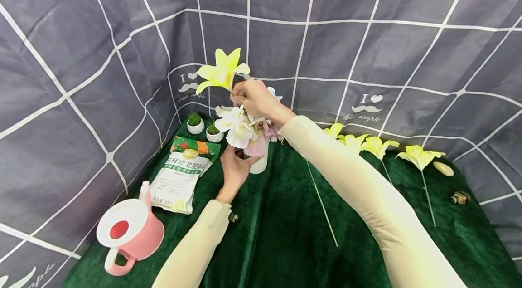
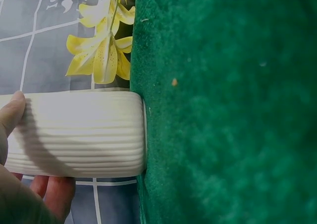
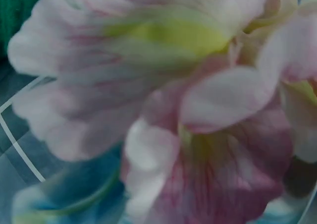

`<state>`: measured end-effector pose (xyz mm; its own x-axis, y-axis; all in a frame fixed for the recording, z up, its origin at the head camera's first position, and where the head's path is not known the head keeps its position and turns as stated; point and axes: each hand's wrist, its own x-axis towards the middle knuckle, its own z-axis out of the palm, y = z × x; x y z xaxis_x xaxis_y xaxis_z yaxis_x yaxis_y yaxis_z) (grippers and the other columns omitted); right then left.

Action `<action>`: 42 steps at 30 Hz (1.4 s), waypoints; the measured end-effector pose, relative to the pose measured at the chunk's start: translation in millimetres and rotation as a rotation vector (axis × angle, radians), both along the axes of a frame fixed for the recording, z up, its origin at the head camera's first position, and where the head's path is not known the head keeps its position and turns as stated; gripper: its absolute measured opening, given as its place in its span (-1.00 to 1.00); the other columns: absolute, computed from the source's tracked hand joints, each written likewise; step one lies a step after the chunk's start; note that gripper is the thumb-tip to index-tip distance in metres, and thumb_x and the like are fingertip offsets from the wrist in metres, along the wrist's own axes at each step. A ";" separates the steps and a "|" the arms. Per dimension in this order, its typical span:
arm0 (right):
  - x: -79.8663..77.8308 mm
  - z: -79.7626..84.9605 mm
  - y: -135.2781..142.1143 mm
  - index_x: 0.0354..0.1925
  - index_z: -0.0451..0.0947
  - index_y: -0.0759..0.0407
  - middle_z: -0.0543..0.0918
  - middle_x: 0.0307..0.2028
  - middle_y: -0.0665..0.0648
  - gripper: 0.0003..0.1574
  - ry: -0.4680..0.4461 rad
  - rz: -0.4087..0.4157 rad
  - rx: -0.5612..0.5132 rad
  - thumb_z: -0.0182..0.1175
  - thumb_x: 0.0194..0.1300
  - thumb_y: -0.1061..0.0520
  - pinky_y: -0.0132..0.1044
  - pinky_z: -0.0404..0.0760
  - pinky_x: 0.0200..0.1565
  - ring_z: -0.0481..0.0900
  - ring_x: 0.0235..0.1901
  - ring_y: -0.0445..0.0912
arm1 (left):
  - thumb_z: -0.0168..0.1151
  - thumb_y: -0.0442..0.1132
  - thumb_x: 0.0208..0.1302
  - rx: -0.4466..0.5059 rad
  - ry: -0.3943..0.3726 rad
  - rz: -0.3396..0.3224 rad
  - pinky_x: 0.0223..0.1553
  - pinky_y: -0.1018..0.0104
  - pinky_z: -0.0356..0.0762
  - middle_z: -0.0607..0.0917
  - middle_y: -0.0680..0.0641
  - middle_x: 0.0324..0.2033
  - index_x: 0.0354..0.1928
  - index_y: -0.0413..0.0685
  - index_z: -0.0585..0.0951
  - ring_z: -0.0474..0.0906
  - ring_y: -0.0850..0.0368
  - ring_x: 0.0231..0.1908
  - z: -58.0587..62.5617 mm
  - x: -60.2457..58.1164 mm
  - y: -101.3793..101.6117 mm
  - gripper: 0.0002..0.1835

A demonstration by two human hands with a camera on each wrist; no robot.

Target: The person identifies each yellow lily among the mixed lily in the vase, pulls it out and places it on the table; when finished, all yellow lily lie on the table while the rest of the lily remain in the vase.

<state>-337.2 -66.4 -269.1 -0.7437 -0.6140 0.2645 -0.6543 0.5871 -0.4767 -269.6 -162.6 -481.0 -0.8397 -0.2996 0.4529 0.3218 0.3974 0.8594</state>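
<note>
A white ribbed vase (image 1: 259, 165) stands on the green cloth, and my left hand (image 1: 235, 171) grips it below the blooms. In the left wrist view, thumb and fingers lie on opposite sides of the vase (image 2: 89, 135). White and pink flowers (image 1: 238, 130) fill its top. Above them my right hand (image 1: 258, 100) pinches a yellow lily (image 1: 221, 70) just under its bloom; the lower stem is hidden behind the hand and flowers. Pink petals (image 3: 213, 174) fill the right wrist view close up, and the right fingers do not show there.
Several yellow lilies (image 1: 419, 157) lie to the right. A pink watering can (image 1: 151, 236), a fertilizer bag (image 1: 179, 179) and two potted succulents (image 1: 195, 124) stand at left. A pale oval thing (image 1: 443, 169) and a small brown object (image 1: 461, 197) lie far right. Grey gridded cloth (image 1: 318, 52) hangs behind.
</note>
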 end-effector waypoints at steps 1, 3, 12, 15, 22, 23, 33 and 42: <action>0.1 1.7 -0.1 -0.17 0.72 0.09 0.81 -0.28 0.07 -0.84 -0.004 -0.001 -0.004 0.19 0.46 0.14 -0.30 0.57 -0.16 0.68 -0.29 -0.10 | 0.70 -0.13 -0.15 0.000 0.000 -0.001 -0.04 0.01 0.71 0.73 -0.14 0.00 0.17 -0.03 0.59 0.73 -0.05 -0.03 0.2 0.0 0.2 -0.25; 0.4 5.2 -0.1 -0.19 0.74 0.09 0.81 -0.27 0.07 -0.87 -0.011 -0.007 -0.023 0.24 0.41 0.17 -0.27 0.62 -0.12 0.69 -0.25 -0.10 | 0.70 -0.13 -0.14 -0.004 -0.002 -0.003 -0.04 0.01 0.71 0.73 -0.14 0.00 0.17 -0.02 0.59 0.73 -0.05 -0.03 0.2 -0.3 0.7 -0.26; 0.4 20.0 0.3 -0.18 0.76 0.05 0.81 -0.32 0.04 -0.87 -0.048 -0.053 -0.185 0.29 0.35 0.19 -0.33 0.65 -0.19 0.73 -0.33 -0.17 | 0.70 -0.16 -0.14 0.000 -0.009 0.011 -0.11 0.04 0.73 0.75 -0.16 -0.12 0.11 -0.05 0.60 0.76 -0.04 -0.14 -1.3 -1.6 0.9 -0.30; 0.0 24.0 -0.1 -0.16 0.76 0.05 0.82 -0.30 0.08 -0.87 -0.066 -0.067 -0.238 0.31 0.35 0.18 -0.35 0.67 -0.18 0.77 -0.31 -0.13 | 0.70 -0.16 -0.15 0.003 -0.007 0.012 -0.12 0.04 0.74 0.75 -0.18 -0.16 0.08 -0.08 0.60 0.77 -0.05 -0.16 -1.3 -1.9 0.8 -0.32; -0.6 38.6 -0.7 -0.10 0.75 0.10 0.82 -0.18 0.11 -0.83 -0.105 -0.114 -0.333 0.32 0.35 0.15 -0.39 0.72 -0.17 0.79 -0.25 -0.11 | 0.71 -0.15 -0.16 -0.002 0.004 0.019 -0.12 0.02 0.73 0.76 -0.22 -0.16 0.06 -0.13 0.61 0.77 -0.08 -0.18 -2.3 -2.1 0.5 -0.32; -0.7 41.0 -0.7 -0.10 0.75 0.10 0.82 -0.18 0.10 -0.83 -0.097 -0.119 -0.341 0.32 0.35 0.14 -0.39 0.71 -0.17 0.78 -0.28 -0.14 | 0.71 -0.15 -0.16 -0.004 0.002 0.019 -0.12 0.02 0.73 0.76 -0.22 -0.16 0.06 -0.13 0.61 0.77 -0.08 -0.17 -2.2 -2.2 0.6 -0.32; 3.3 65.2 4.5 -0.15 0.76 0.15 0.82 -0.23 0.08 -0.86 -0.072 -0.157 -0.560 0.36 0.30 0.18 -0.37 0.69 -0.18 0.77 -0.32 -0.09 | 0.69 -0.14 -0.13 0.009 -0.010 0.001 -0.10 0.03 0.73 0.74 -0.19 -0.09 0.13 -0.10 0.59 0.75 -0.06 -0.12 -1.1 -0.7 0.4 -0.28; 13.6 90.9 27.7 -0.12 0.73 0.33 0.79 -0.35 0.07 -0.78 -0.076 -0.100 -0.900 0.38 0.24 0.29 -0.35 0.73 -0.16 0.73 -0.42 -0.19 | 0.68 -0.13 -0.11 -0.012 -0.034 0.022 -0.09 0.05 0.73 0.74 -0.18 -0.18 -0.03 -0.14 0.62 0.76 -0.07 -0.16 -1.0 -0.4 3.6 -0.41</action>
